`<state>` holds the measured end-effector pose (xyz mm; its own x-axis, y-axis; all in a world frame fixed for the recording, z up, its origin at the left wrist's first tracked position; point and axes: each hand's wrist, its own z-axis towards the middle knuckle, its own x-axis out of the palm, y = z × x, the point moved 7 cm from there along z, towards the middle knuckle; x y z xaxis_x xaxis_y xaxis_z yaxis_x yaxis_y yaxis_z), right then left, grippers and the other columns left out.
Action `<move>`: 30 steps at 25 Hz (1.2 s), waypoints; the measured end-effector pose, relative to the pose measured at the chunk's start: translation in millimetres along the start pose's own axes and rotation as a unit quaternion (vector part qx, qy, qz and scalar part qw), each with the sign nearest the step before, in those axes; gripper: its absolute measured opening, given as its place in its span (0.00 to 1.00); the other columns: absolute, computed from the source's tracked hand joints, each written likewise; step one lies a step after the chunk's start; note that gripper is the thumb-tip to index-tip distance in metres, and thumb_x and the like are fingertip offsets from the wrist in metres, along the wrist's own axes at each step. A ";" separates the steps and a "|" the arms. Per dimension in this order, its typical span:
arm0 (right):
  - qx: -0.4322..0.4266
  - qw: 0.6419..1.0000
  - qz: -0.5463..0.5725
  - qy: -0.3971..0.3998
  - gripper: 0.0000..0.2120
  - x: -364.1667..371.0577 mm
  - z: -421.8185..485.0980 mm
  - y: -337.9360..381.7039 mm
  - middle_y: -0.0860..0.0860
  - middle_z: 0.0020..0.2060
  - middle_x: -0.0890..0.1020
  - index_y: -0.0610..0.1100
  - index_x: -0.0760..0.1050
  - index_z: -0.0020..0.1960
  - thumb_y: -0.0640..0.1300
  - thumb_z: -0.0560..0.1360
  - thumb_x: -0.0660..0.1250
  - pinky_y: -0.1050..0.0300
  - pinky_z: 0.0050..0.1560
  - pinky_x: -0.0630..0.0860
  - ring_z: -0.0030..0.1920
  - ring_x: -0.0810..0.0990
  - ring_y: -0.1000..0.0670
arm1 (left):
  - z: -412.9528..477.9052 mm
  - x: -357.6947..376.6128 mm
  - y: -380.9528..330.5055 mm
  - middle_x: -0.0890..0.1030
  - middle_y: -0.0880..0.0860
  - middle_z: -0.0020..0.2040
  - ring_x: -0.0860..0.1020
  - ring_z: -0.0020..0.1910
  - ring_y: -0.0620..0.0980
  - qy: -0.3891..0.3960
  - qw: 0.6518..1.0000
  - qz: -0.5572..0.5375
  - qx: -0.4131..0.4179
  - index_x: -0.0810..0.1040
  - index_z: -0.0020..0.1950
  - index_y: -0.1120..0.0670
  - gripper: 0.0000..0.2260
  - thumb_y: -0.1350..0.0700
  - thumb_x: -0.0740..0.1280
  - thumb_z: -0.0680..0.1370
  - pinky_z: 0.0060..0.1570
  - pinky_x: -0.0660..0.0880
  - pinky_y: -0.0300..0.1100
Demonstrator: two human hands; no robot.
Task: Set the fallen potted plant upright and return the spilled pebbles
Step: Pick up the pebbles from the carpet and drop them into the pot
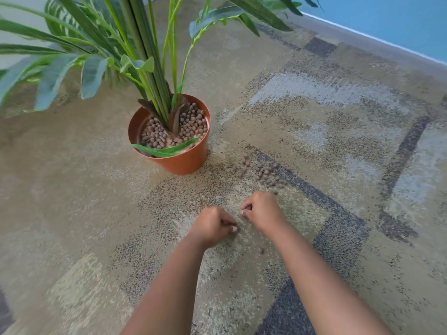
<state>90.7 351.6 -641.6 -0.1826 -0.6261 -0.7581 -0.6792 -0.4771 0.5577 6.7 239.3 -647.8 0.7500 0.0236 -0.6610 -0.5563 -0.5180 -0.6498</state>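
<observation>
Standing upright again left of centre, the terracotta-coloured plastic plant pot (177, 143) waited while both curled hands, left hand (212, 226) and right hand (262, 211), apparently pinched strays below the mid-frame patch of small round brown clay pebbles (267, 174) on the patterned beige carpet (338, 141).

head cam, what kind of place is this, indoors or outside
Probably an indoor carpeted room, a home or office. A patterned carpet covers the floor, a blue wall with pale trim edges it, and a potted plant stands on it.
</observation>
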 end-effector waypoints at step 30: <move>0.221 0.784 0.578 0.044 0.07 -28.9 -69.0 -103.0 0.37 0.47 0.86 0.35 0.85 0.46 0.28 0.69 0.73 0.59 0.45 0.83 0.49 0.86 0.42 | 44.8 11.3 -22.3 0.83 0.66 0.56 0.83 0.54 0.58 -0.030 0.724 -0.674 -0.142 0.80 0.59 0.62 0.16 0.72 0.68 0.72 0.45 0.81 0.38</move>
<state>215.0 376.3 -653.8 -0.8210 -0.5328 0.2052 -0.2801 0.6890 0.6684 11.6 289.4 -657.6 0.5210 0.7045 0.4819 0.7701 -0.1446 -0.6213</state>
